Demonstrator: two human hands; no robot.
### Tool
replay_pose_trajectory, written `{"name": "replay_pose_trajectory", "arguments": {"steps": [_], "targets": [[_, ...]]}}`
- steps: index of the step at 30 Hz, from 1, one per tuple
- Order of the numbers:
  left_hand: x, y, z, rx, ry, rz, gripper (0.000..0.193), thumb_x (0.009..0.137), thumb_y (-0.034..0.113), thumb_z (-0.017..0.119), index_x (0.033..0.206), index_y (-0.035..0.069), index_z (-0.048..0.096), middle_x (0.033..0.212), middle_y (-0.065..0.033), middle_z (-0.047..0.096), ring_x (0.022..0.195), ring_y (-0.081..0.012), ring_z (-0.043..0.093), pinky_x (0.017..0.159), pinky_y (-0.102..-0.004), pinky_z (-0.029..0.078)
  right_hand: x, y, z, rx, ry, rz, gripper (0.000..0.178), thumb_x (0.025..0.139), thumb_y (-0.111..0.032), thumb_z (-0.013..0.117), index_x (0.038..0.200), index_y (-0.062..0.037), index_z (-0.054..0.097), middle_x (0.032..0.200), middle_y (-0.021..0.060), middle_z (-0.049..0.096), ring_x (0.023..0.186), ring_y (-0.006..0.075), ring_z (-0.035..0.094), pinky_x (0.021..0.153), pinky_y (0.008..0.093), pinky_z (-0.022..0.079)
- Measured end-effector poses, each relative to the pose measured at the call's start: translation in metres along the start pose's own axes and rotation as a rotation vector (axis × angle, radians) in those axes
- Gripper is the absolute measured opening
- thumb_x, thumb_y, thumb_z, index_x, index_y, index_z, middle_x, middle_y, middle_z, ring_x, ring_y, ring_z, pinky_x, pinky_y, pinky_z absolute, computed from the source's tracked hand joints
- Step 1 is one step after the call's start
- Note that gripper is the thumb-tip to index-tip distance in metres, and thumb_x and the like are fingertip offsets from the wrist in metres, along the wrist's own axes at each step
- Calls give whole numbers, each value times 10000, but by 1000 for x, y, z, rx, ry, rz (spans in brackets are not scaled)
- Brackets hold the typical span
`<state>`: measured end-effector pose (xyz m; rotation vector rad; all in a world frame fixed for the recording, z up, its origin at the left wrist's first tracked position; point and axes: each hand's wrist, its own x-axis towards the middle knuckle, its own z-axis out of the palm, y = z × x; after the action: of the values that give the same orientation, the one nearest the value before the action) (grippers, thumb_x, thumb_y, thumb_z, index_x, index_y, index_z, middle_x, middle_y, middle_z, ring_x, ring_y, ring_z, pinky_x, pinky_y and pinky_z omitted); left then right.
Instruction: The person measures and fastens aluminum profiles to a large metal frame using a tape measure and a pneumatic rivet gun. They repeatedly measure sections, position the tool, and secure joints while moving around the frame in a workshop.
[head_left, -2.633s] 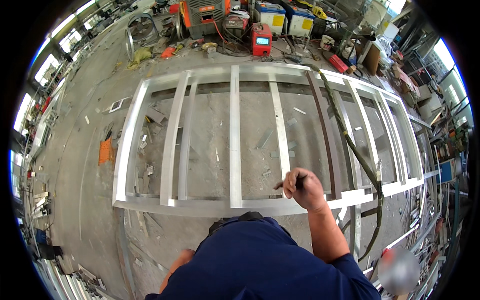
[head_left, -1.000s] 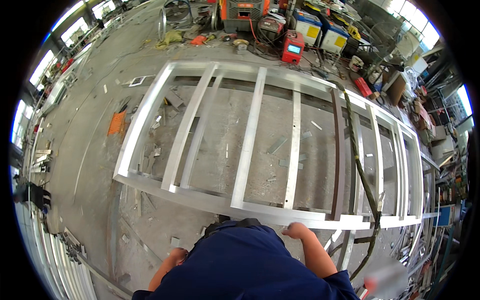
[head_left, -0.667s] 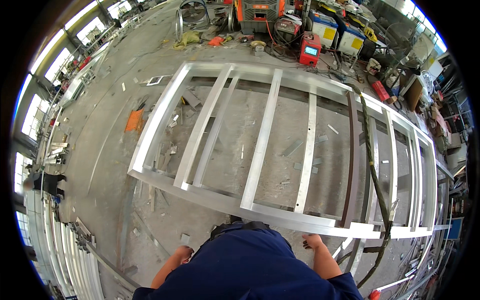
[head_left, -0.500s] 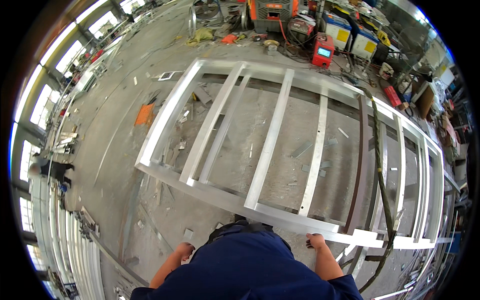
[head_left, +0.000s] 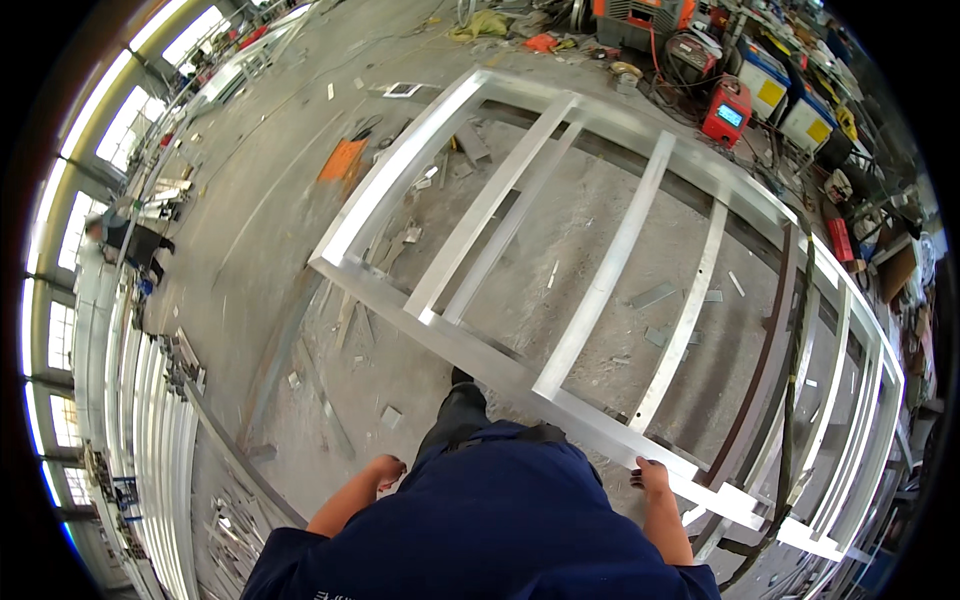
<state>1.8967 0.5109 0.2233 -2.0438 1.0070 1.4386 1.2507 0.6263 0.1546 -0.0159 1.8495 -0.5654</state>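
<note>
A large silver metal frame (head_left: 480,358) with several crossbars lies across the view in front of me, raised above the floor. One crossbar is dark brown (head_left: 768,350). A dark cable (head_left: 790,400) hangs over its right part. My right hand (head_left: 652,474) is at the near rail, fingers curled in, with nothing visible in them; whether it touches the rail I cannot tell. My left hand (head_left: 385,470) hangs beside my body, away from the frame, its fingers loosely closed with nothing seen in them.
A red machine with a lit screen (head_left: 727,112) and blue-and-white units (head_left: 762,80) stand beyond the frame. Long metal profiles (head_left: 150,430) lie at left, near another person (head_left: 140,240). An orange sheet (head_left: 343,160) and scattered offcuts (head_left: 655,295) lie on the floor.
My view has turned, so the frame sits further right and more slanted. One leg now shows stepping forward. My right hand remains near the rail; my left has risen slightly.
</note>
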Motion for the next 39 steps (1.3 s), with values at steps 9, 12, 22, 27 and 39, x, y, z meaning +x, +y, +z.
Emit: {"name": "replay_pose_trajectory", "arguments": {"steps": [9, 12, 22, 27, 39], "targets": [[94, 37, -117, 23, -77, 87, 262, 872, 254, 602, 1017, 75, 727, 795, -88, 676, 525, -213, 604, 435, -375, 470, -50, -3, 87, 22, 127, 129, 462, 923, -262, 642, 1254, 41, 527, 897, 181, 657, 623, 278, 648, 550, 381, 540], [158, 13, -165, 242, 23, 296, 302, 864, 286, 594, 1015, 56, 719, 948, -145, 715, 790, -306, 688, 667, -446, 535, -75, -31, 146, -29, 70, 165, 458, 928, -252, 640, 1259, 51, 547, 868, 160, 663, 623, 252, 646, 546, 366, 528], [159, 42, -314, 763, -193, 450, 394, 869, 335, 528, 1105, 76, 709, 1135, -181, 684, 1063, -358, 645, 908, -457, 510, -155, -156, 272, -231, 77, -233, 369, 948, -257, 626, 1164, 42, 614, 880, 133, 682, 681, 193, 653, 622, 313, 516], [206, 51, -294, 507, -35, 481, 408, 862, 344, 525, 1093, 68, 716, 1127, -195, 683, 1050, -371, 647, 917, -461, 501, -156, -129, 271, -322, 77, -103, 368, 943, -266, 634, 1129, 52, 629, 858, 139, 678, 655, 201, 647, 587, 317, 518], [227, 43, -290, 426, -75, 388, 415, 832, 328, 509, 879, -26, 721, 885, -267, 688, 871, -417, 671, 818, -474, 523, -163, -74, 266, -46, 150, 90, 362, 952, -251, 622, 1155, 49, 616, 848, 139, 668, 629, 228, 648, 582, 348, 549]]}}
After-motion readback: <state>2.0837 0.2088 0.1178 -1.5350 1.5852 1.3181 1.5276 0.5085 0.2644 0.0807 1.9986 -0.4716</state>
